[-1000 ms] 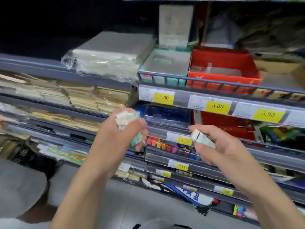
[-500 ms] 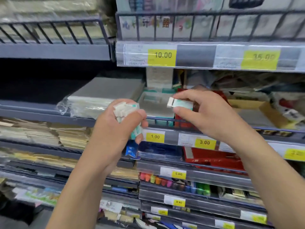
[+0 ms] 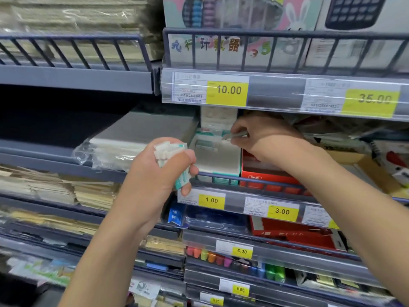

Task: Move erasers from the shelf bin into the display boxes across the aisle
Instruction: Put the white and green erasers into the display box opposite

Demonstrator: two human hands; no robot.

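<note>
- We see the left hand (image 3: 155, 173) raised in front of the shelving, fingers and thumb curled tight round a bunch of erasers (image 3: 171, 156), white blocks in teal sleeves, some sticking out above the fist and one below it.
- The right hand (image 3: 263, 134) reaches in under the upper shelf edge and over the teal display box (image 3: 218, 160); its fingers pinch a single eraser (image 3: 235, 135), which is blurred, above the back part of that box.
- Inside the teal display box we make out a few more erasers (image 3: 207, 142) lying toward the rear, with the pale floor of the box bare in front.
- The box stands on the shelf (image 3: 221, 176) behind a blue wire rail, above a yellow 1.00 price tag (image 3: 211, 200).
- Just beside it on the right stands a red box (image 3: 265, 173), above a 3.00 tag (image 3: 282, 211).
- To the left lies a plastic-wrapped stack of paper (image 3: 124, 147).
</note>
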